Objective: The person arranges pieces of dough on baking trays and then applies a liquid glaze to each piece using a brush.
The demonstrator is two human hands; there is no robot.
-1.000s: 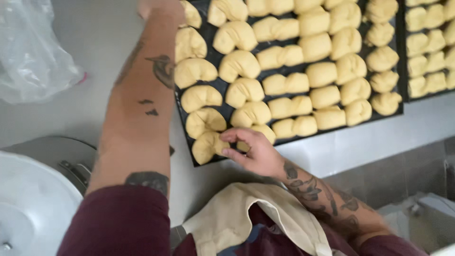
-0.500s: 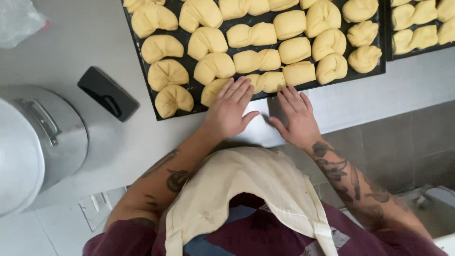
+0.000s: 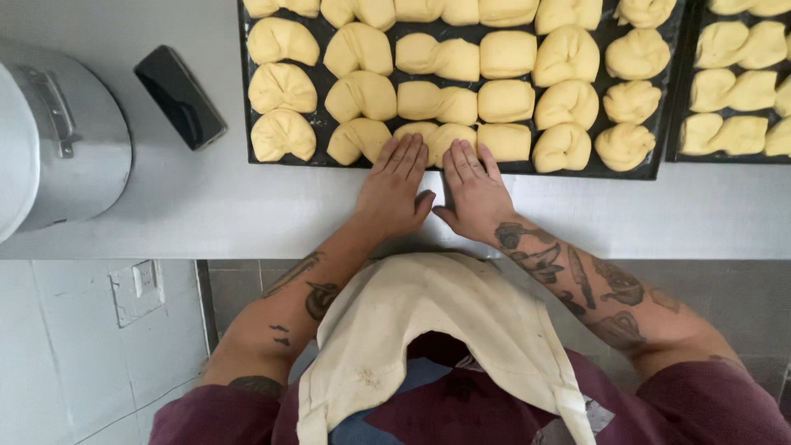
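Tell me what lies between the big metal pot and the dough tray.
A black phone lies on the counter between the metal pot and the dough tray, seen in the head view.

My left hand (image 3: 394, 188) lies flat, palm down, fingers straight and pressed together, pointing away from me. My right hand (image 3: 474, 188) lies just beside it in the same pose, the two thumbs angled toward each other and nearly touching, though I cannot tell whether they meet. Both forearms are bare and tattooed, spreading outward from the wrists to my elbows, with maroon sleeves pushed up above them.
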